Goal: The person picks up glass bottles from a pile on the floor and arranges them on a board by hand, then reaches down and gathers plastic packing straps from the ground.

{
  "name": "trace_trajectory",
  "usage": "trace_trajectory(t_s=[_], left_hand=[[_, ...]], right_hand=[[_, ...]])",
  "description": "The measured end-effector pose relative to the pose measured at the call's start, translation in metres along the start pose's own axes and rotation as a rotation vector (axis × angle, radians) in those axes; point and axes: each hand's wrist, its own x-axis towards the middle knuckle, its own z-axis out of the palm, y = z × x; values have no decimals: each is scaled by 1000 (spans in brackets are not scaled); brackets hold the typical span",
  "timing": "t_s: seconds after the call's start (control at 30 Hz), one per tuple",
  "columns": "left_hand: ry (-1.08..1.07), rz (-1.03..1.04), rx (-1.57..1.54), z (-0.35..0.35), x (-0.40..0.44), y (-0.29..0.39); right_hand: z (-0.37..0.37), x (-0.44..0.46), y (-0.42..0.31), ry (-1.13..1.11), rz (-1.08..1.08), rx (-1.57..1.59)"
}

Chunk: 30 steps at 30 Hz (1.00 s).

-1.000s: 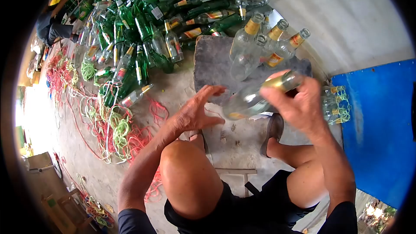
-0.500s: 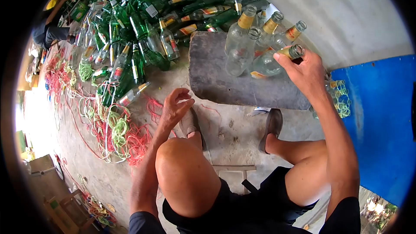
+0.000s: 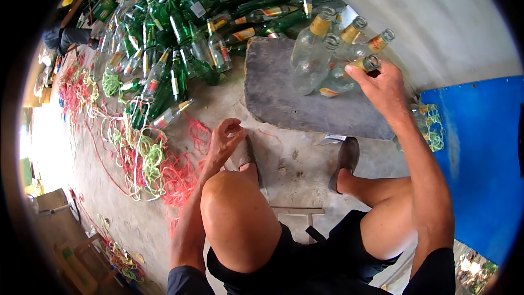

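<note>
My right hand grips a clear glass bottle by its gold-labelled neck, thumb on the near side. That bottle stands on a dark, worn board, close beside several other clear bottles, among them an unlabelled-neck bottle and a gold-necked bottle. Over my left knee hangs my left hand, fingers loosely curled and apart from the thumb, with nothing seen in it. It touches none of the bottles.
A large heap of green and clear bottles lies beyond the board. Tangled red and green plastic string spreads on the floor at left. To the right are a blue panel and netted bottles. Another person is at far left.
The view has shifted slightly, so the board and bottles appear a little further right and lower. My right hand keeps its hold on the bottle neck; my left hand stays loosely curled.
</note>
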Motion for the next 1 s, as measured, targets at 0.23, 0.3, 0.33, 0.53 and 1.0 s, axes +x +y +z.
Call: trace_trajectory(t_s=[0.23,0.3,0.33,0.53,1.0], left_hand=[[106,-24,74,-23,-5,-55],[178,-32,174,-35,1,-76],[231,-56,252,-42,3,-87],[492,-80,697,-109,24,-113],[462,-200,1137,-168,104,-143]], right_hand=[[0,10,-2,-21,69,-59],[3,11,-3,12,54,-37],[3,12,-5,-1,81,-29],[5,11,-5,-21,110,-1],[6,3,20,17,226,-18]])
